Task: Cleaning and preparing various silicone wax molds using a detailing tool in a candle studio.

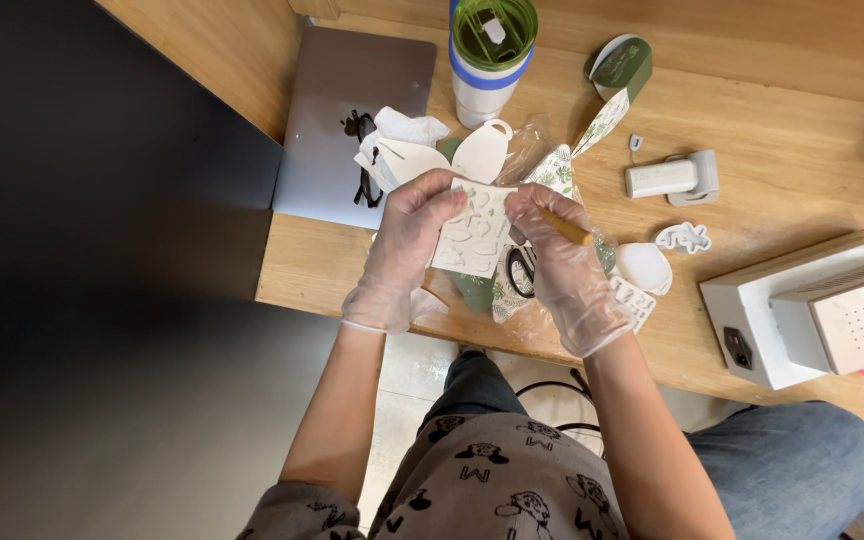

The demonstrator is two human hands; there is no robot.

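L hand (pixel 407 245) grips die-cut sheet (pixel 474 232), R hand (pixel 564 262) w/ stick (pixel 564 227)

We see a white sheet (pixel 474 232) with pale cut-out shapes at centre, held in clear gloves (pixel 402 262). The stick (pixel 564 227) is orange-tan. At top, the cup (pixel 490 60) is white with a blue band and green lid. The surface (pixel 802 150) is light wood, the laptop (pixel 347 120) grey, the box (pixel 812 310) at right white.
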